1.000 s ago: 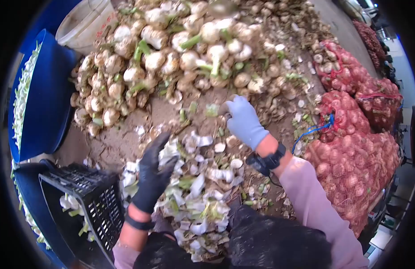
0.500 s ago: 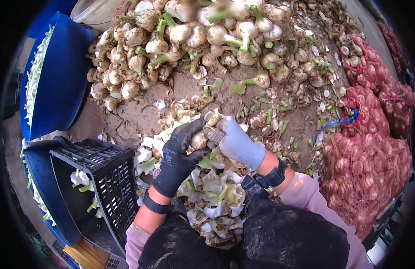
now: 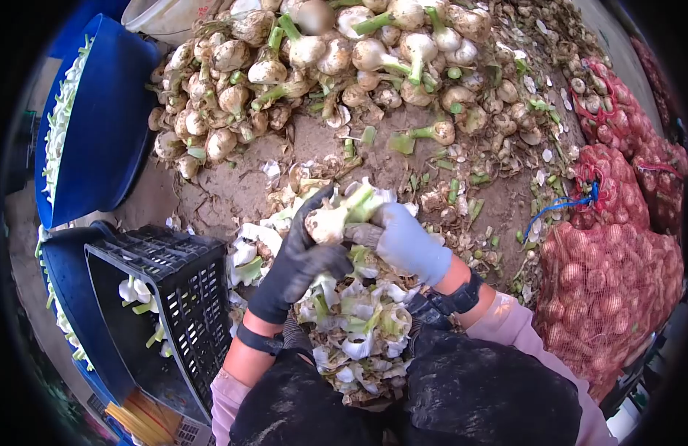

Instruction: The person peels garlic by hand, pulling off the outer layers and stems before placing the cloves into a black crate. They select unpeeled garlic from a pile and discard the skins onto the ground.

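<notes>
A garlic bulb (image 3: 325, 225) with a thick pale green stem (image 3: 361, 205) is held between my two hands, above a heap of peeled skins (image 3: 355, 327). My left hand (image 3: 293, 262), in a black glove, is closed around the bulb's left side and underside. My right hand (image 3: 407, 247), in a light blue-grey glove with dark fingertips, grips the stem side from the right. The stem tilts up to the right. Part of the bulb's underside is hidden by my fingers.
Beyond my hands lies a big pile of soil-stained garlic (image 3: 232, 100). At left are a blue tub (image 3: 98, 126) of trimmed white garlic and a black crate (image 3: 195, 305) with a few bulbs. Red mesh sacks (image 3: 608, 290) stand at right. Stem scraps litter the ground.
The bulb has turned between my hands, so its pale side and green stem now show. My left fingers have shifted around it, and the whole view has moved slightly.
</notes>
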